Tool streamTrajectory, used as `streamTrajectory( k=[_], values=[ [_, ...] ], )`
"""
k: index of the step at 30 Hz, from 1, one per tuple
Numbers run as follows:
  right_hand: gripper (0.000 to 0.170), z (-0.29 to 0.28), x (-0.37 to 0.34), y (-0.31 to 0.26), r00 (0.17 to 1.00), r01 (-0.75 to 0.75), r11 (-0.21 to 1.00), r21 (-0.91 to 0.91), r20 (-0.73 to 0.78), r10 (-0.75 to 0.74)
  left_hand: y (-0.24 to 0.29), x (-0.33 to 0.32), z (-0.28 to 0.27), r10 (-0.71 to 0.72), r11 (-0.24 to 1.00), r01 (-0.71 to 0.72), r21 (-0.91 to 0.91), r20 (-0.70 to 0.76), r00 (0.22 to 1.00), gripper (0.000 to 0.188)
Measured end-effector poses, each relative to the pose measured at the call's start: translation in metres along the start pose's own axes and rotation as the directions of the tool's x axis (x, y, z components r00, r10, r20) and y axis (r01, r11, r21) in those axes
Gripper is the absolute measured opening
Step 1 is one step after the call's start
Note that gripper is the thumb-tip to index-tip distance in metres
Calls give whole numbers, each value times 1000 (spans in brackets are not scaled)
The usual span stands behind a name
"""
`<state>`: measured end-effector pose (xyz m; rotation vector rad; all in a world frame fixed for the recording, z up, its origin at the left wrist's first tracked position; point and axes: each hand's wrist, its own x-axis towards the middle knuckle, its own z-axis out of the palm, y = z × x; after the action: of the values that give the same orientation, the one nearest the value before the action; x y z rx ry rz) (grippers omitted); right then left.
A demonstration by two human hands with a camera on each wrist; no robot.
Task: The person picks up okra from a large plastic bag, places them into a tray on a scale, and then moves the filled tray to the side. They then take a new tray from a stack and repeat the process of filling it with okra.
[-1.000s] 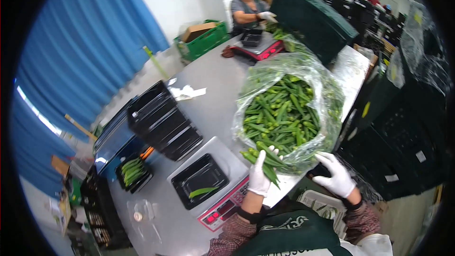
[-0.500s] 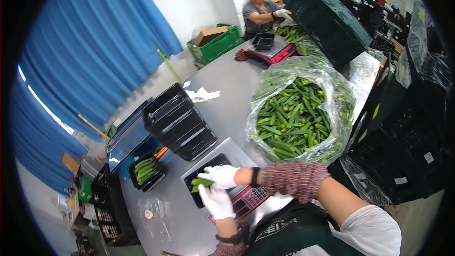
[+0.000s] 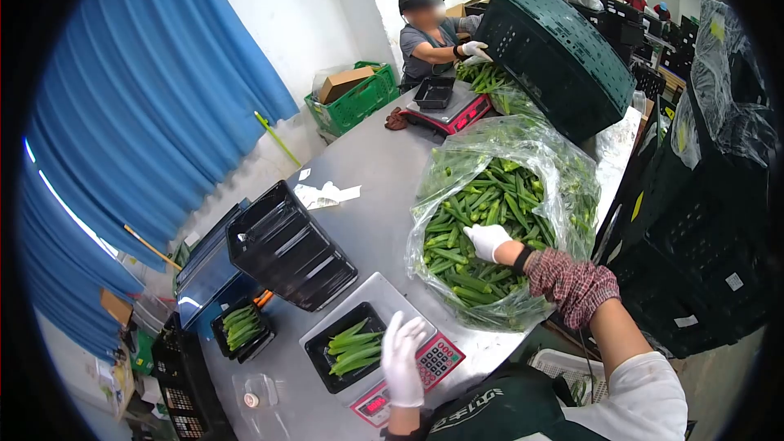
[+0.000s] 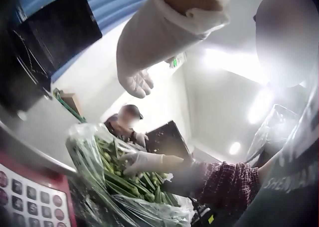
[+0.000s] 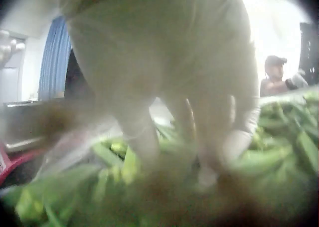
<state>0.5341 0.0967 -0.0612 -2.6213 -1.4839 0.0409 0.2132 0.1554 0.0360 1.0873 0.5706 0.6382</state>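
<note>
My gloved left hand (image 3: 403, 359) is raised beside the scale, fingers extended and holding nothing. Beyond it, a black tray (image 3: 320, 349) with several green okra pods (image 3: 356, 349) sits on the scale (image 3: 371, 294), which has a red keypad edge. My gloved right hand (image 3: 490, 242) reaches down into a big clear plastic bag (image 3: 420, 188) full of okra (image 3: 510, 204). In the right wrist view, the fingers (image 5: 142, 142) of that hand point down, spread, among the pods; their tips are blurred.
Left of the scale stand a stack of black trays (image 3: 294, 249) and a filled okra tray (image 3: 242, 328). A dark green crate (image 3: 563, 57) leans behind the bag. Across the table a person (image 3: 429, 41) works by a second scale (image 3: 453, 110). Paper scraps (image 3: 327, 195) lie mid-table.
Okra held in my left hand a second ago now lies in the scale's tray. Both hands have left the tray: the left drew back beside it, the right moved over into the bag.
</note>
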Motion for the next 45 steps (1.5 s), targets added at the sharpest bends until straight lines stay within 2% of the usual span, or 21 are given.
streamTrajectory(
  k=[2,4,6,8,10,12,13,14,16,18,20,24,27,28,30,31,34,38,41,44,45],
  values=[
    [40,-8,-13,-1,998,-41,990,137,-35,46,-21,21,18,83,936,-156,315,232,969,55],
    [46,-41,-35,-12,994,-111,928,355,47,101,-38,43,38,287,522,-505,687,416,863,64],
    [40,-67,-59,-20,978,-100,742,663,203,-49,-47,59,57,328,61,-600,798,551,767,73],
    [36,-84,-73,-24,832,-181,409,894,361,-421,-70,73,58,423,-23,-671,741,615,665,70],
    [29,-104,-63,-27,796,-158,465,871,391,-461,-81,75,46,362,84,-668,739,602,712,65],
    [31,-95,-36,-22,957,93,808,581,171,-233,-91,72,40,171,603,-384,699,357,918,59],
    [30,-82,-20,-25,984,134,819,558,23,-177,-99,71,36,182,784,-327,527,307,934,51],
    [30,-58,1,-23,985,171,889,425,-42,-169,-93,70,36,181,779,-327,534,307,934,51],
    [38,-29,33,-39,991,126,961,248,6,-131,-75,68,35,-166,965,115,238,210,963,47],
    [32,-2,55,-54,989,122,990,75,77,-128,-75,66,32,-160,978,128,167,191,969,45],
    [28,31,73,-62,985,173,981,-92,-10,-174,-67,62,28,-290,955,296,-2,192,938,44],
    [26,33,70,-45,988,156,987,-27,19,-155,-69,63,16,-300,935,322,-148,151,942,45],
    [30,-18,55,-8,995,90,986,141,22,-94,-68,65,17,-296,924,323,-206,150,943,46],
    [30,-39,44,7,1000,9,951,310,21,-16,-68,66,19,-316,907,344,-243,149,937,47],
    [28,-49,26,43,973,64,810,583,-216,78,-74,68,19,-316,888,369,-276,219,923,48],
    [22,-75,9,41,969,-1,637,771,-157,192,-77,68,25,-324,872,389,-296,246,914,46],
    [15,-101,-34,40,969,-13,223,975,-43,242,-82,67,42,-339,839,441,-320,327,882,46],
    [20,-99,-88,-8,962,65,80,995,-84,261,-68,63,64,-176,842,362,-400,430,885,53],
    [20,-91,-114,-47,965,-122,-74,990,136,224,-58,59,70,-72,816,290,-500,409,910,53],
    [17,-88,-130,-75,979,-165,-159,973,181,94,-50,60,60,-152,789,324,-521,346,926,52],
    [14,-87,-132,-75,984,-148,-43,988,152,96,-52,63,54,-233,734,385,-559,326,916,51]
  ],
)
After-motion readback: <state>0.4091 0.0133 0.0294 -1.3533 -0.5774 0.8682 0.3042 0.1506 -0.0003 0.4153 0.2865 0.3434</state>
